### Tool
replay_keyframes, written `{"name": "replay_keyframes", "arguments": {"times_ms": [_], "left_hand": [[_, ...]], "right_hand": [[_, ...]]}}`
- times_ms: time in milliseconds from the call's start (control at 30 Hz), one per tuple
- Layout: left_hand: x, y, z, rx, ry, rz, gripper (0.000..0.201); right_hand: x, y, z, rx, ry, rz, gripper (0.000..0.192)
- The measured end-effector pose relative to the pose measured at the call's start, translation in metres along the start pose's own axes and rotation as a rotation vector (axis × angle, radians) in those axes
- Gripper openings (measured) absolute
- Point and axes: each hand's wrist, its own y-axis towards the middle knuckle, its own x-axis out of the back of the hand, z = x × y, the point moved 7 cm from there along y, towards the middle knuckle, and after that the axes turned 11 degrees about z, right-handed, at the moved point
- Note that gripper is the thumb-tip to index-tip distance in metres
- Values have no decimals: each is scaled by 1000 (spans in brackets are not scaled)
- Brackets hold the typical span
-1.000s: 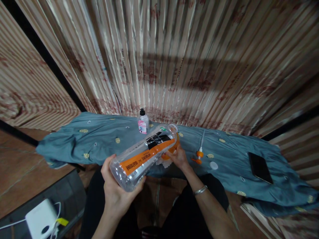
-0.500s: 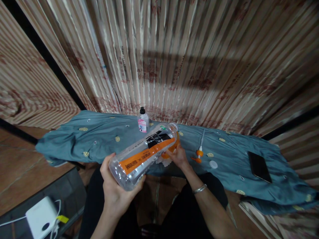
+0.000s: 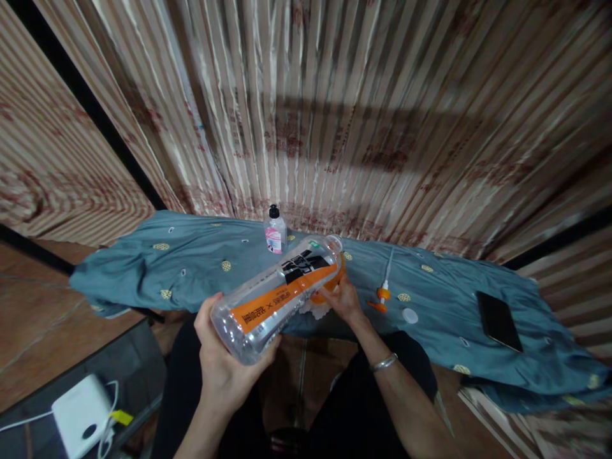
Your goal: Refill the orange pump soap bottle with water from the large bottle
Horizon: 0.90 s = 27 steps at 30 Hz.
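My left hand (image 3: pixel 229 360) is wrapped round the base of a large clear plastic bottle (image 3: pixel 265 303) with an orange and black label. The bottle lies tilted, its uncapped neck up to the right and lower right in my grip. Behind its neck end, my right hand (image 3: pixel 345 299) is closed on an orange container (image 3: pixel 329 292), mostly hidden by the bottle. Crumpled white tissue (image 3: pixel 315 310) shows below the container. To the right, an orange and white pump head (image 3: pixel 382 296) with a long tube lies on the cloth, near a white round cap (image 3: pixel 410 315).
A small clear bottle (image 3: pixel 274 231) with a black top and pink label stands at the back of the cloth-covered table (image 3: pixel 201 245). A black phone (image 3: pixel 498 320) lies at right. At lower left, a white power bank (image 3: pixel 81 414) with cables rests on a dark surface.
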Motion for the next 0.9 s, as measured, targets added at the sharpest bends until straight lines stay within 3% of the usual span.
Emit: {"name": "replay_keyframes", "arguments": {"times_ms": [900], "left_hand": [[-1, -2, -5, 28, -30, -14, 114]], "right_hand": [[2, -2, 3, 13, 16, 4, 65]]}}
